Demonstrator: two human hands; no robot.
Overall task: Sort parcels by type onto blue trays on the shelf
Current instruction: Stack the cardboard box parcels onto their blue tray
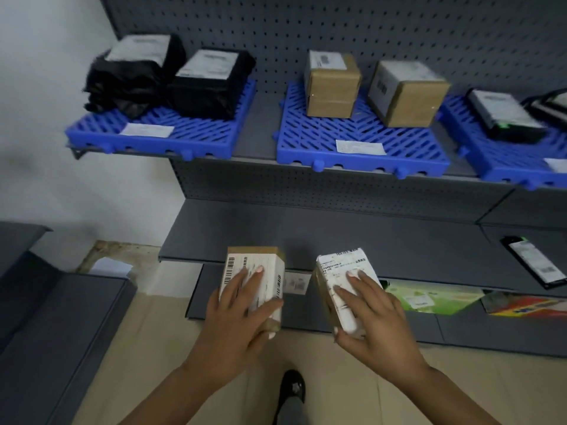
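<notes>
My left hand [237, 305] grips a small cardboard box with a white label [260, 265], held in the air below the shelves. My right hand [368, 314] grips a second labelled cardboard box [340, 271], tilted to the right. On the upper shelf, the left blue tray [196, 136] carries two black plastic parcels [211, 84]. Two cardboard boxes [333, 87] stand on the middle blue tray [362, 161]. The right blue tray [506, 161] bears flat black parcels [506, 118].
A flat black parcel [535, 260] lies on the grey middle shelf [337, 237]. Green [429, 297] and colourful [527, 306] packets lie on the lowest shelf. A grey unit [46, 317] stands at the left. My shoe [293, 386] is on the tiled floor.
</notes>
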